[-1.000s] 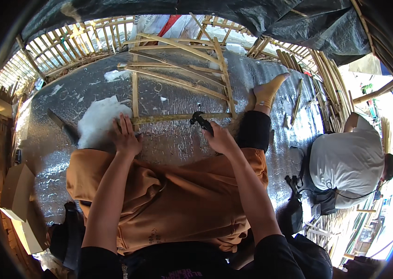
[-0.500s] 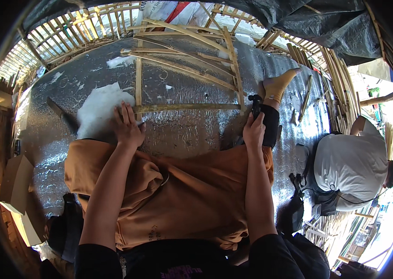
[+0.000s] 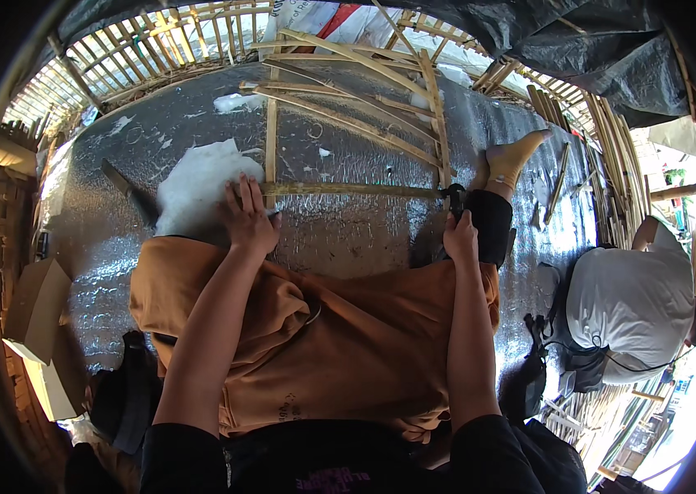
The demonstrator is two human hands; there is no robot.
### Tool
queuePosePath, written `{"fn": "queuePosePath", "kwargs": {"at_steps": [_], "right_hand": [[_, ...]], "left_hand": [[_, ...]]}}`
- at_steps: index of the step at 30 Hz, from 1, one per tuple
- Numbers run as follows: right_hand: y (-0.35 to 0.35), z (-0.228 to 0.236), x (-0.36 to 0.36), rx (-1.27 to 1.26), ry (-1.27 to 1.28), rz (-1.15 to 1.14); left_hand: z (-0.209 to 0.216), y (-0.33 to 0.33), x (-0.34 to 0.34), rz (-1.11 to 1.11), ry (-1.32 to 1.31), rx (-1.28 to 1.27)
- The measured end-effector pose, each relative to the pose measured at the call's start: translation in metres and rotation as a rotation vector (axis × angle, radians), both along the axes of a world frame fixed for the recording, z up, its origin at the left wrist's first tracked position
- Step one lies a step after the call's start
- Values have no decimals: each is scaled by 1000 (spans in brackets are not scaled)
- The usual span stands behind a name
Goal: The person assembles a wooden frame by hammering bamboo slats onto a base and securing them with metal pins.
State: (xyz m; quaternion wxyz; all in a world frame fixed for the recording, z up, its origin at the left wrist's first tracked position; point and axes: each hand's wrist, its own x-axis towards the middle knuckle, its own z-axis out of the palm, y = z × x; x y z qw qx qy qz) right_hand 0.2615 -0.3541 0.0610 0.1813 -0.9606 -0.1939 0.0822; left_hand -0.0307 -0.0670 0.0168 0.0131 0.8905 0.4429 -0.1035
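A bamboo frame (image 3: 272, 140) lies on the shiny floor sheet in front of me, with slats slanting across its far half. Its nearest crosspiece, a bamboo strip (image 3: 356, 189), runs between my two hands. My left hand (image 3: 251, 218) rests flat, fingers extended, at that strip's left end and against a pile of white fluffy stuffing (image 3: 204, 181). In my right hand (image 3: 461, 239) is a hammer (image 3: 455, 199), gripped by its handle. The hammer's dark head is at the strip's right end, by the frame's side rail; whether it touches is unclear.
A dark blade-like piece (image 3: 127, 191) lies left of the stuffing. To my right sits another person (image 3: 632, 305) in a light shirt, near bundled bamboo strips (image 3: 603, 173). An open cardboard box (image 3: 39, 313) stands at left. My outstretched foot (image 3: 516, 156) lies beside the frame.
The hammer's head has come down from beside the frame corner onto or near the strip's right end. My left hand keeps its place; the whole view has shifted slightly.
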Motion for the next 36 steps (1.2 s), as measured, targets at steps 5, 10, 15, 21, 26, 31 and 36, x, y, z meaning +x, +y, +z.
{"fn": "queuePosePath", "kwargs": {"at_steps": [5, 10, 15, 21, 26, 31, 36], "right_hand": [[0, -3, 5, 21, 21, -53], [1, -5, 14, 137, 38, -112], [6, -22, 31, 356, 124, -253], [-6, -30, 41, 668, 166, -382], [-2, -21, 41, 859, 299, -476], [-5, -23, 47, 910, 342, -534], [0, -9, 42, 1012, 378, -562]], "left_hand": [[25, -2, 6, 10, 39, -87], [44, -14, 28, -169, -109, 68], [27, -21, 71, -590, -246, -10], [22, -37, 132, -573, -207, -100], [19, -42, 162, -707, -332, -50], [40, -39, 181, -473, -318, -431], [33, -38, 175, -493, -479, -229]]}}
